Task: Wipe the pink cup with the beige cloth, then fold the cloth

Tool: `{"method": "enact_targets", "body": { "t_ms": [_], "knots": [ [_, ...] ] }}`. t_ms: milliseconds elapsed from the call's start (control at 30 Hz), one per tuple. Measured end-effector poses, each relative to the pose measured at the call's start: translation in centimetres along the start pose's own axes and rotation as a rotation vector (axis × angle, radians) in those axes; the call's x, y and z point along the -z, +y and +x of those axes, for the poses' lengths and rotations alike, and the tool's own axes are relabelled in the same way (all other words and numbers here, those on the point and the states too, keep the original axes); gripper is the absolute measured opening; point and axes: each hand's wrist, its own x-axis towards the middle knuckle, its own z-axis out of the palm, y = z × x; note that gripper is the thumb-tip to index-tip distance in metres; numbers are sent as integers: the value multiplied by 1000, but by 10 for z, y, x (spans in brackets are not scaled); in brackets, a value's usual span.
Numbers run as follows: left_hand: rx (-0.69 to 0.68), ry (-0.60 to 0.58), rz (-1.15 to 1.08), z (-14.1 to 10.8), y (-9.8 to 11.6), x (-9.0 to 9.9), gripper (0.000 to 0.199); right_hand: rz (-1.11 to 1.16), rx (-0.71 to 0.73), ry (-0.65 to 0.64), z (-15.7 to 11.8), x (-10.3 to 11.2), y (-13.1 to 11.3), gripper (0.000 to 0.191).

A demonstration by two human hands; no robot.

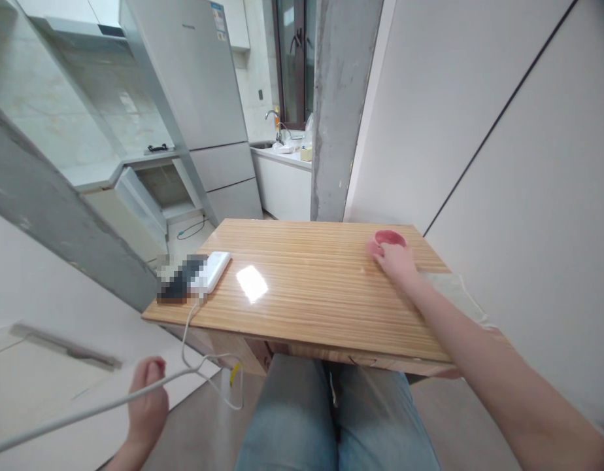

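On the right back part of the wooden table [302,288], my right hand [397,261] grips the near side of a small pink bowl [391,237]. The bowl's round rim faces up; its lower part is partly hidden by my blurred fingers. My left hand [149,402] hangs low at the left, off the table, closed in a fist with nothing visible in it. A thick white cable [106,407] crosses in front of this hand; the hand does not appear to grip it.
A white power bank [216,269] and a pixelated dark object [182,280] lie at the table's left edge, with the cable running down from there. A pale cloth [453,294] lies under my right forearm. A wall [478,131] borders the right; a fridge [194,78] stands beyond.
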Motion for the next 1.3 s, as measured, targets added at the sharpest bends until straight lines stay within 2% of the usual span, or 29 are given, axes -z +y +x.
{"method": "enact_targets", "body": {
  "t_ms": [33, 100, 200, 233, 333, 400, 467, 533, 633, 733, 833, 933, 1033, 1100, 1167, 1233, 1300],
  "knots": [
    [-103, -34, 12, -25, -5, -7, 13, 24, 74, 22, 1, 5, -19, 28],
    [-403, -259, -5, -70, -2, -28, 12, 92, 238, 47, 5, 13, -64, 26],
    [-763, -684, 7, -119, 37, -68, 15, 189, 448, 45, 10, 21, -135, 26],
    [-855, -726, -20, -130, 55, -82, 15, 215, 505, 33, 12, 21, -158, 26],
    [-913, -705, -113, -153, 99, -119, 14, 245, 593, -6, 14, 19, -215, 26],
    [-981, -755, -191, -163, 113, -139, 15, 252, 615, -11, 15, 15, -241, 26],
    [-1036, -840, -280, -173, 112, -153, 15, 266, 611, -7, 14, 11, -258, 27],
    [-1045, -964, -328, -182, 101, -164, 15, 276, 601, -14, 14, 8, -268, 26],
    [-952, -1099, -256, -190, 82, -173, 16, 278, 581, -47, 13, 5, -275, 24],
    [-875, -1080, -153, -192, 73, -173, 18, 275, 562, -67, 13, 0, -278, 25],
    [-895, -981, -178, -186, 83, -164, 18, 291, 560, -58, 11, -1, -281, 26],
    [-900, -876, -192, -169, 106, -150, 18, 373, 574, 13, 5, 6, -273, 36],
    [-846, -745, -195, -141, 128, -143, 20, 456, 454, 155, -11, 19, -232, 51],
    [-794, -676, -225, -119, 138, -144, 20, 432, 284, 186, -31, 25, -182, 53],
    [-738, -625, -242, -101, 145, -148, 20, 328, 58, 173, -56, 26, -121, 54],
    [-716, -611, -250, -89, 152, -151, 20, 155, -165, 136, -82, 22, -61, 48],
    [-726, -642, -264, -86, 158, -154, 20, 17, -301, 76, -103, 13, -14, 40]
  ]
}}
